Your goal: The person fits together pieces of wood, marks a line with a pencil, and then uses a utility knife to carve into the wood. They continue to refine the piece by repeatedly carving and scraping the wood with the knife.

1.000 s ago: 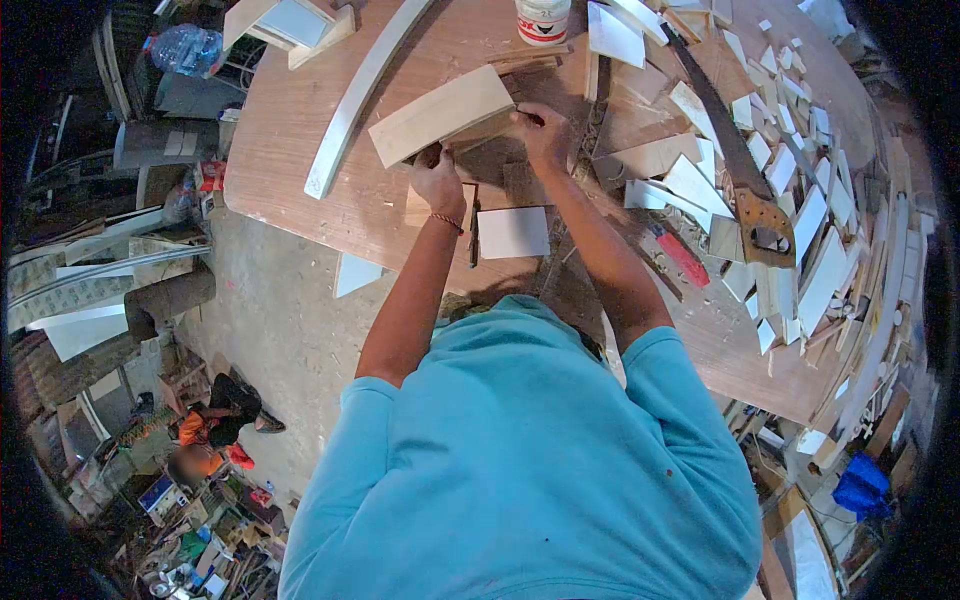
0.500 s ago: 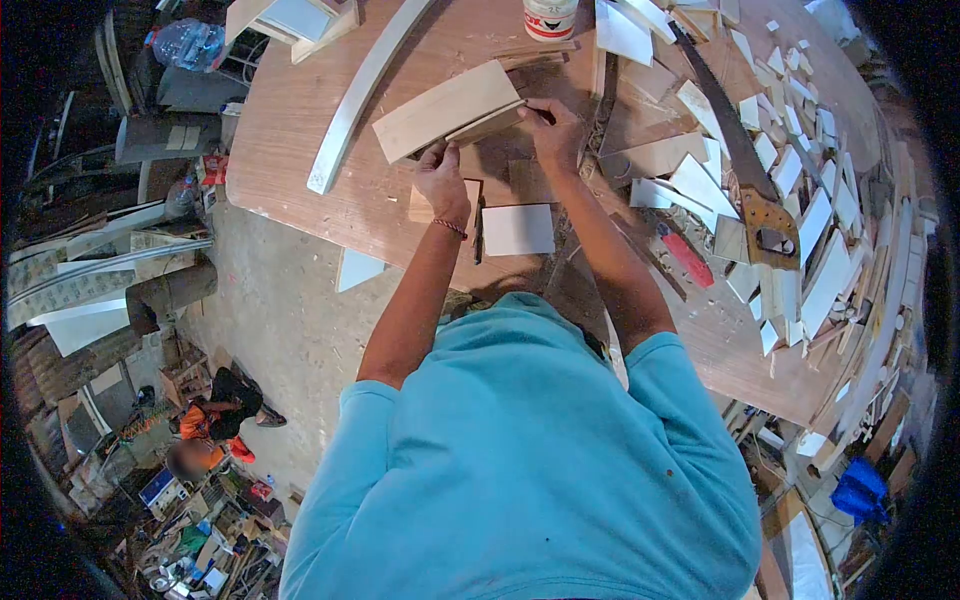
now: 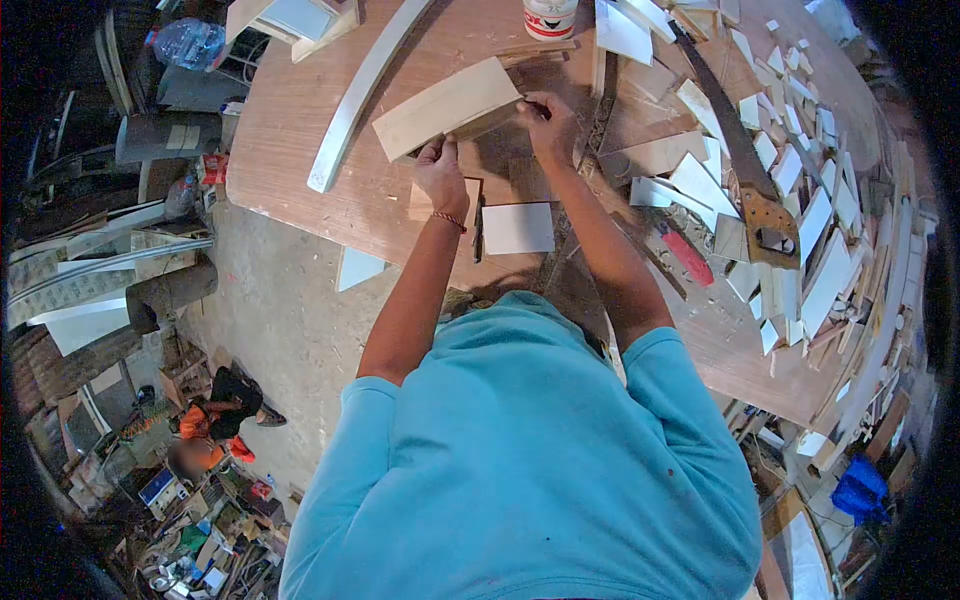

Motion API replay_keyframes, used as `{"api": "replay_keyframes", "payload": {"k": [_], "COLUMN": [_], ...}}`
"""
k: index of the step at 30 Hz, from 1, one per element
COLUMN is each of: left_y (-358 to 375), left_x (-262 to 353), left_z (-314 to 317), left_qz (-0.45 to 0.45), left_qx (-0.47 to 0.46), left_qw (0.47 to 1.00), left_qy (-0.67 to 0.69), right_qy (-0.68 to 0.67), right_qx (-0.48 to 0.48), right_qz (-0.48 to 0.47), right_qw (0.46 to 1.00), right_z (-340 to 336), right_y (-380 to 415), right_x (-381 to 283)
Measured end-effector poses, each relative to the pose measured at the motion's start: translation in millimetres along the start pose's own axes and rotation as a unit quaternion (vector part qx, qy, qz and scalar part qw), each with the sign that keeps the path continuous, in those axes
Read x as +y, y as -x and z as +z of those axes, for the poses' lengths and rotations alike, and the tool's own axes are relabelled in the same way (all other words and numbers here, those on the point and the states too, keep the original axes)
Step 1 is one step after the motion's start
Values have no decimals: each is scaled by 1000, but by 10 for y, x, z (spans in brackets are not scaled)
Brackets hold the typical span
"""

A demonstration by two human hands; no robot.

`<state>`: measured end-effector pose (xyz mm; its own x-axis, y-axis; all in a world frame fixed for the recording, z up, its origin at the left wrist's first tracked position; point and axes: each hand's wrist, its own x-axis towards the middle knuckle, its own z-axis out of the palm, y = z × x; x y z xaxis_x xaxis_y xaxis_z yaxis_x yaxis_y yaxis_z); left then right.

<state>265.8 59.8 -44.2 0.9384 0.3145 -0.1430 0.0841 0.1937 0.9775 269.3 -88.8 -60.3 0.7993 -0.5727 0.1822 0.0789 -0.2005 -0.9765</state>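
A small pale wooden box (image 3: 445, 105) sits tilted on the workbench, its broad flat face up and a narrow side board facing me. My left hand (image 3: 440, 175) is closed on its near left edge, thumb and fingers gripping the wood. At the near right corner, my right hand (image 3: 550, 128) pinches the end of the box between thumb and fingers. The underside of the box is hidden. Just below my left hand lie a small wooden block (image 3: 472, 192), a dark pencil-like stick (image 3: 478, 232) and a white rectangular panel (image 3: 518, 229).
A handsaw (image 3: 735, 140) lies among many white and brown offcuts (image 3: 815, 225) on the right. Nearer is a red-handled tool (image 3: 686, 255). A long curved strip (image 3: 365, 95) lies left, a white tub (image 3: 549, 18) at the back. Another person (image 3: 222, 410) sits on the floor lower left.
The thin strip along the near edge of the box has moved in against the broad face, closing the gap between them. Both hands stay almost where they were.
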Motion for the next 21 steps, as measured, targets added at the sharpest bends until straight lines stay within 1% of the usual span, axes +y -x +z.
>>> {"api": "replay_keyframes", "payload": {"k": [2,4,7,9,13,16,18,21], "left_y": [20,18,25,19,3,-13,-2,38], "left_x": [28,34,35,27,2,0,15,53], "left_z": [11,16,25,20,12,-16,-14,-12], "left_qz": [-21,-20,-19,-19,-19,-27,-34,-37], "left_qx": [-15,-13,-7,-2,-15,-23,-31,-29], "left_qw": [999,1000,1000,1000,1000,999,999,999], "left_qy": [19,10,-2,-4,15,8,-1,1], "right_qy": [17,34,41,14,27,21,11,47], "right_qx": [4,7,8,-3,-14,-17,-27,-23], "right_qz": [-10,-20,-6,-8,-12,3,33,14], "right_qw": [1000,999,999,1000,999,1000,999,999], "right_z": [-4,4,17,24,-9,1,-19,-46], "right_y": [-2,-3,-9,-21,-12,-19,-14,-10], "right_x": [-2,-2,44,60,29,6,-25,-70]}}
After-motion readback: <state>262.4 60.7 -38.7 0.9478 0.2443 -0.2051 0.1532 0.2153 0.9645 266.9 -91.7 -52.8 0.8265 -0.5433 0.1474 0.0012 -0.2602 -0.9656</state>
